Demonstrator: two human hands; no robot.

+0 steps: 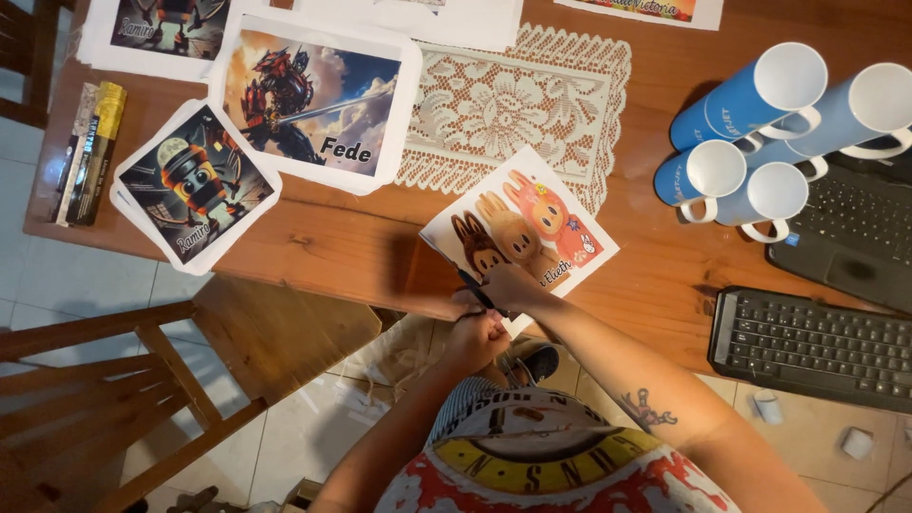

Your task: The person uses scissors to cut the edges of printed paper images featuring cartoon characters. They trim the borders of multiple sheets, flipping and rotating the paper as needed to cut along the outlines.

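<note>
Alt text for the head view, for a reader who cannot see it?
Both hands, the left hand and right hand, work black scissors at the edge of a printed sheet showing three cartoon figures, on a wooden table with more prints, a lace doily and blue mugs.

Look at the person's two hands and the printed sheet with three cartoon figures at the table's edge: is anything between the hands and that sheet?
Nothing visible is. The right hand rests directly on the printed sheet, and the left hand is at its near edge with dark-handled scissors. The lace mat and blue mugs lie farther off.
</note>
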